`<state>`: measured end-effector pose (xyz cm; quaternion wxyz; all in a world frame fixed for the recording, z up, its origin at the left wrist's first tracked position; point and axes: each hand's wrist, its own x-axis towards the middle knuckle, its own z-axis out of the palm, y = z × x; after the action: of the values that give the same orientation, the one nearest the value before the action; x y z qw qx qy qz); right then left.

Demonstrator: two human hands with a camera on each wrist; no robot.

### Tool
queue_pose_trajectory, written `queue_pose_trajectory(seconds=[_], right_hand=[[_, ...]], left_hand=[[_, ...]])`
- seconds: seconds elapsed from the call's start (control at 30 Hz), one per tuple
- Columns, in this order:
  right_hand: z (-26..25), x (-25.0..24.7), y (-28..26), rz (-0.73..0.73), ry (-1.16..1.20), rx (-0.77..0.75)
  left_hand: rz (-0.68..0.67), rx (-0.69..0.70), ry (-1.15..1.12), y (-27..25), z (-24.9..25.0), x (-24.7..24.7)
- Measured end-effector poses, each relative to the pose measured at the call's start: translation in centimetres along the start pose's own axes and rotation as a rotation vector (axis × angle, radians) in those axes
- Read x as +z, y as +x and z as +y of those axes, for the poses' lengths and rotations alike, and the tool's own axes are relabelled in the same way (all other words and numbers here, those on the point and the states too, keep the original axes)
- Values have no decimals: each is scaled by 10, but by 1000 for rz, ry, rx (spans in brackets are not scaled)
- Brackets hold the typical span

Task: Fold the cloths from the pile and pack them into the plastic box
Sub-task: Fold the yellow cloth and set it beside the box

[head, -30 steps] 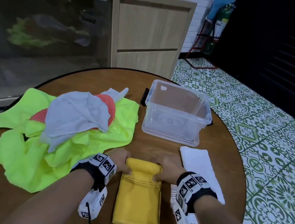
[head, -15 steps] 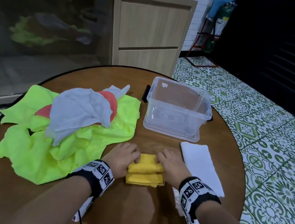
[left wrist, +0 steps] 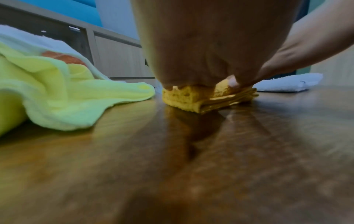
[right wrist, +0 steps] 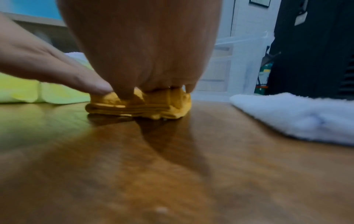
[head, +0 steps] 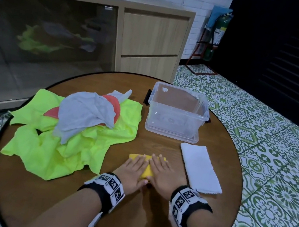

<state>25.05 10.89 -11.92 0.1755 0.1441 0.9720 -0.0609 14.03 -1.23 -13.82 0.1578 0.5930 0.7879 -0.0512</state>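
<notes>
Both hands (head: pixel 149 170), fingers flat, press the folded yellow cloth (head: pixel 148 170), bare table (head: pixel 158 147) ahead.

text: none legible | wristbands (head: pixel 112 183): square coded markers only

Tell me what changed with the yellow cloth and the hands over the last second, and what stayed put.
The yellow cloth went from a long strip to a small folded bundle: both hands folded its near end away from the person. The left hand and right hand let go of its edges and now press flat on top of it. The pile, plastic box and folded white cloth stayed put.
</notes>
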Motion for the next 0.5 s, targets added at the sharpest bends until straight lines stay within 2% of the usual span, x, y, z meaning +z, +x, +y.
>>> queue_pose_trajectory(seconds=[0.13,0.27,0.3,0.37,0.43,0.5], right_hand=[[-9,9,6,-99,11,64],[2,1,10,-153,97,78],[6,-3,11,-121,196,83],[18,-9,12,49,386,181],[27,-10,13,158,508,288],[26,-8,12,131,436,251]], left_hand=[[-64,-100,22,1,10,11],[-101,-150,-89,10,4,-16],[-49,-177,-154,12,-2,-23],[66,-306,-313,12,-18,-29],[62,-442,-461,13,-32,-23],[3,-494,-574,19,-37,-16]])
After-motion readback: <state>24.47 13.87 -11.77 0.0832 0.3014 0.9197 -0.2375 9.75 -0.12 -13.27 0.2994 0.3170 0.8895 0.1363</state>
